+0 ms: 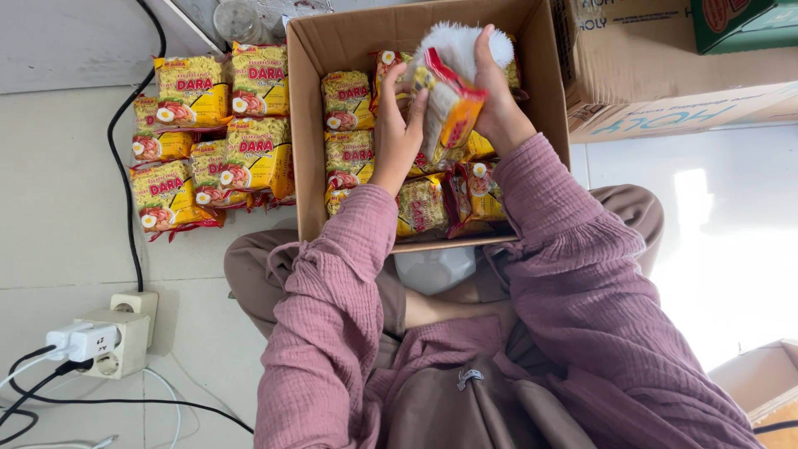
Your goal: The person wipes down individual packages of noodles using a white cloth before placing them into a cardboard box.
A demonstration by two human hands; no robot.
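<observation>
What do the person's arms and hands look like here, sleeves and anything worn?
Both arms are covered by loose, crinkled mauve-pink sleeves with gathered cuffs at the wrists. The left hand and right hand are bare: no gloves, and no rings, watch or bracelets visible from this head view.

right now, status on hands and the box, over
Left hand and right hand both grip one yellow plastic noodle packet. Held over open brown cardboard box, part-filled with packets. More yellow packets stacked on floor beside it.

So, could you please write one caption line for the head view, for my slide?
Both hands, left hand and right hand, hold a yellow noodle packet over an open cardboard box of similar packets.
</observation>
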